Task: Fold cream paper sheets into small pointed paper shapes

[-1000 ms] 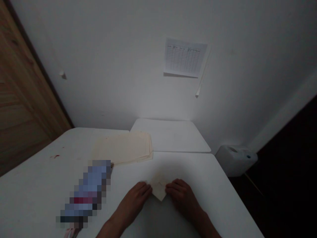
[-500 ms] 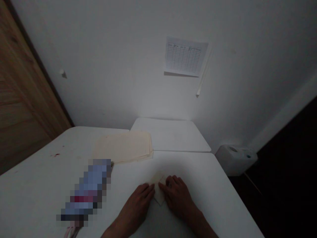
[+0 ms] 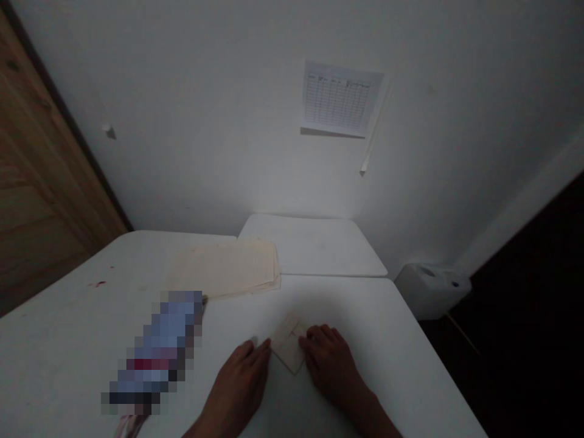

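Small folded paper (image 3: 287, 345) lies flat on white table (image 3: 68, 340), between 2 hands | left hand (image 3: 239, 380) flat, fingers together, tips at its left edge, seemingly bracing it | right hand (image 3: 331, 362) fingertips press its right corner down, pinching nothing | paper stack (image 3: 228, 267) sits behind.

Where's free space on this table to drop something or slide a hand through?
Free: the left part of the table, from the red stain to the blurred object; the strip between the right hand and the right edge; the rear white surface beyond the paper stack. Crowded: near centre, with the left hand and right hand at the folded paper.
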Demonstrator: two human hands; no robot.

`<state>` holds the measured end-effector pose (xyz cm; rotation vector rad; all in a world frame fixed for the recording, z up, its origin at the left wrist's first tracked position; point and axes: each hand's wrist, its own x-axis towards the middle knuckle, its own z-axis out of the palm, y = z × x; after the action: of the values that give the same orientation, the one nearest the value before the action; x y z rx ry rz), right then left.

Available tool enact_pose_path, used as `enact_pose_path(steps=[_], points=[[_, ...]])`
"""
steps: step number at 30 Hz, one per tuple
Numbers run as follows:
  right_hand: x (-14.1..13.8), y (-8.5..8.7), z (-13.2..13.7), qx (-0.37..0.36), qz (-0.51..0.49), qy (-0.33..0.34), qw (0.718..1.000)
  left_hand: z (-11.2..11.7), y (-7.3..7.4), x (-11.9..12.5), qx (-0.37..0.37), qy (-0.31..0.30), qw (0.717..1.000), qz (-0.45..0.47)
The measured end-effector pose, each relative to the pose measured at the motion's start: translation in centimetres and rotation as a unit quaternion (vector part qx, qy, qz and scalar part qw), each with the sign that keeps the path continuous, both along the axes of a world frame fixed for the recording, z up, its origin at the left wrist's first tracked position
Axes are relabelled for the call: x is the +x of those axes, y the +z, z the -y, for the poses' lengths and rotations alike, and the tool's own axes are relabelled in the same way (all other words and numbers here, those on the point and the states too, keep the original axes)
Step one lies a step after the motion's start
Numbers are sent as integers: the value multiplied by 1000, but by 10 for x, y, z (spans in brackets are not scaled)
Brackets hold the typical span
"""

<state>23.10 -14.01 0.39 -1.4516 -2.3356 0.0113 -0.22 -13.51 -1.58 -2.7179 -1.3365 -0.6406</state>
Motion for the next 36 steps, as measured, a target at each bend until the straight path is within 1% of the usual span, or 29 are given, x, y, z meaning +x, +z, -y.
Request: enact_pose_path(steps=[5, 9, 14, 19, 24, 27, 32, 36], points=[[-5, 1, -11, -11, -25, -16, 999, -14, 5, 15, -56, 42, 996, 53], [-7, 4, -25, -55, -51, -50, 996, -27, 5, 28, -84, 101, 986, 99], [-5, 8, -30, -84, -87, -105, 987, -29, 12, 32, -144, 132, 978, 68], [-5, 18, -27, -138, -73, -150, 976, -30, 20, 34, -177, 154, 971, 46], [-10, 27, -30, -179, -3, -196, 964, -31, 19, 36, -181, 148, 971, 46], [-11, 30, -34, -203, 16, -206, 957, -31, 16, 35, -168, 142, 973, 62], [-9, 33, -37, -228, -7, -202, 953, -32, 8, 34, -151, 122, 975, 107], [-8, 31, -35, -215, -33, -186, 958, -36, -4, 32, -117, 95, 976, 159]])
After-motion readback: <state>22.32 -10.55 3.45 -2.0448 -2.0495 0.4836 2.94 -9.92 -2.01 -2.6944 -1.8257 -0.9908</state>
